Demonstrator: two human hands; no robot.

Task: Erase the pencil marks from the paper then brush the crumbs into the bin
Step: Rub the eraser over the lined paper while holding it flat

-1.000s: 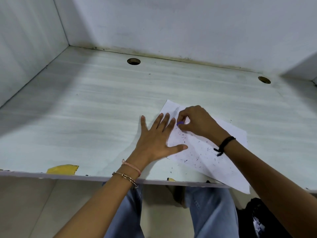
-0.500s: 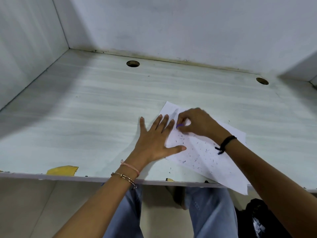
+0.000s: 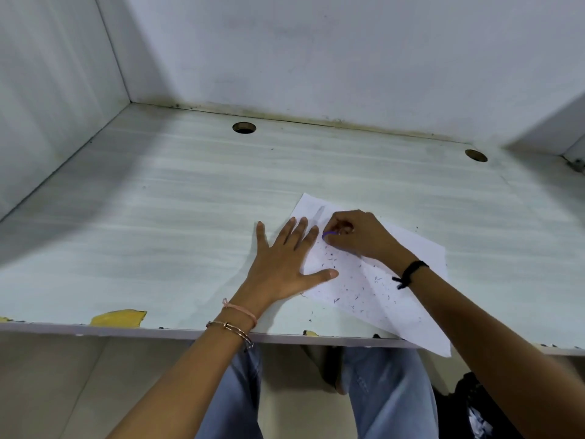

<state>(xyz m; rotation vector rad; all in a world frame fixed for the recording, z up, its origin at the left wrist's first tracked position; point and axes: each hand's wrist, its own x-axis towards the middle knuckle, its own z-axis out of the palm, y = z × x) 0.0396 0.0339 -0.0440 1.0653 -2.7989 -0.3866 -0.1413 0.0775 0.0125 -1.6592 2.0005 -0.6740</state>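
Observation:
A white sheet of paper (image 3: 408, 299) lies askew on the pale desk (image 3: 158, 223), its near corner hanging over the front edge. Dark eraser crumbs (image 3: 354, 286) are scattered over its middle. My left hand (image 3: 285, 264) lies flat with spread fingers on the paper's left edge, pressing it down. My right hand (image 3: 357, 236) pinches a small purple eraser (image 3: 329, 234) against the paper's upper part. A faint grey pencil smudge (image 3: 319, 213) shows just beyond the fingers. No bin is in view.
Two round cable holes (image 3: 243, 127) (image 3: 475, 155) sit near the desk's back edge. Walls enclose the desk on the left, back and right. A chipped yellow patch (image 3: 118, 318) marks the front edge. A dark bag (image 3: 468, 410) lies on the floor at the right.
My right hand with the eraser has made small rubbing moves on the upper paper. The left hand stays put. The view has tilted up slightly.

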